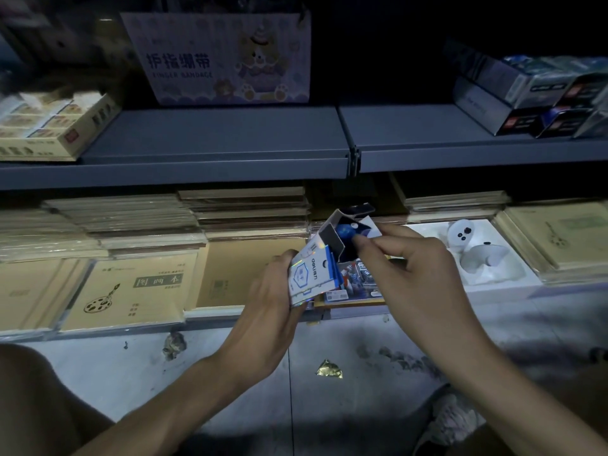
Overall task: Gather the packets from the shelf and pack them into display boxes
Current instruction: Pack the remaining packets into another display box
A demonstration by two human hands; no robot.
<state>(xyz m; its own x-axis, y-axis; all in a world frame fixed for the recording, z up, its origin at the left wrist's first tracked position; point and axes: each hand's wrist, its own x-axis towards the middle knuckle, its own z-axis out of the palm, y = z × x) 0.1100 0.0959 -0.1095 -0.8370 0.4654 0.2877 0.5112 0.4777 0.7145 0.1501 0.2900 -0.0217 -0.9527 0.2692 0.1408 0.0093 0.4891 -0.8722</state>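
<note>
The left hand (269, 291) holds a small white and blue display box (312, 271) in the air just in front of the lower shelf (214, 315), fingers wrapped round its lower end, so that grip is clenched on the box; the box tilts away with its top flaps standing open. The right hand (414, 258) has thumb and forefinger pinched on the upper edge of a dark blue packet (345, 232) that sits in the open mouth; how deep it has gone is hidden by the box wall. More packets (358, 284) lie flat on the shelf directly below the box, beside stacked brown notebooks (131, 291).

The box looks like thin printed card: very light, stiff along its folds but easy to crush across a face; its foil trim looks glossy, so probably slick. It is best held low on 2 opposite walls, well clear of the mouth, so the squeeze does not narrow the opening. The packets look thin, glossy and bendable; a pinch at 1 top edge should do, fed in straight, since a skewed corner could catch on a flap or buckle.
</note>
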